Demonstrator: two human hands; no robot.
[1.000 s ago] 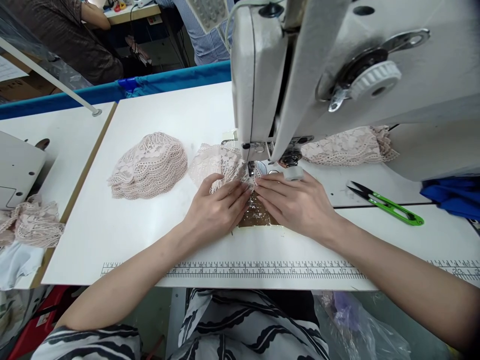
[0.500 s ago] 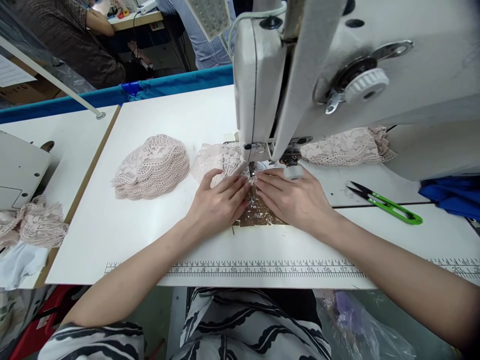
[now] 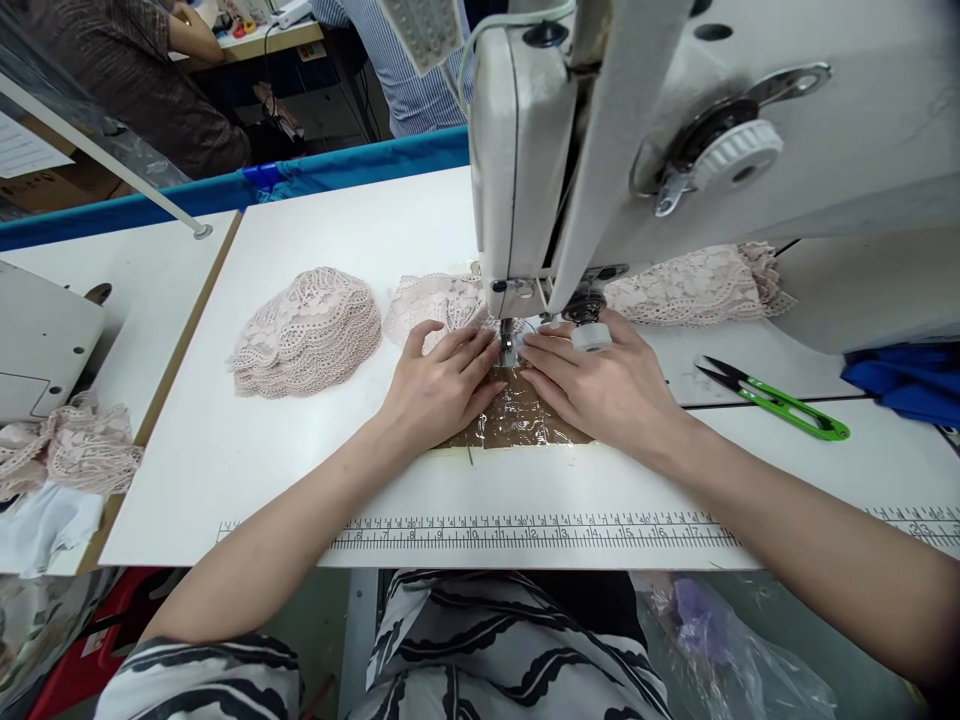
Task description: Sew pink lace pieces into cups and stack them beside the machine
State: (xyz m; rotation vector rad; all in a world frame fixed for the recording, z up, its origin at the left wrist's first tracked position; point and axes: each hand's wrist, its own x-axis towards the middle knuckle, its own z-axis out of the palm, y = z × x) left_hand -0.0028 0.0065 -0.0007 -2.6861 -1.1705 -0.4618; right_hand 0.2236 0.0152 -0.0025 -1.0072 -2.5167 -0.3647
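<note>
Under the head of a white sewing machine [image 3: 517, 180] lies a pale pink lace piece [image 3: 431, 300], partly hidden by the machine and my fingers. My left hand [image 3: 442, 385] rests palm down on it, left of the presser foot [image 3: 508, 340], fingers stretched forward with the thumb a little apart. On the foot's other side my right hand [image 3: 596, 380] lies flat, fingertips near the needle area. Brown taped sheeting [image 3: 525, 415] shows between and below the hands. A stack of lace pieces [image 3: 307, 335] sits to the left.
Green-handled snips [image 3: 787, 405] lie at the right, near a blue cloth [image 3: 907, 385]. More lace [image 3: 697, 287] is behind the machine head. A printed ruler [image 3: 525, 532] runs along the front edge. Another machine [image 3: 45, 340] stands at far left; two people [image 3: 409, 75] are beyond the blue barrier.
Both hands have parted slightly at the presser foot, showing more of the brown sheeting. The lace under the machine sits slightly further back. The whole view has shifted a little.
</note>
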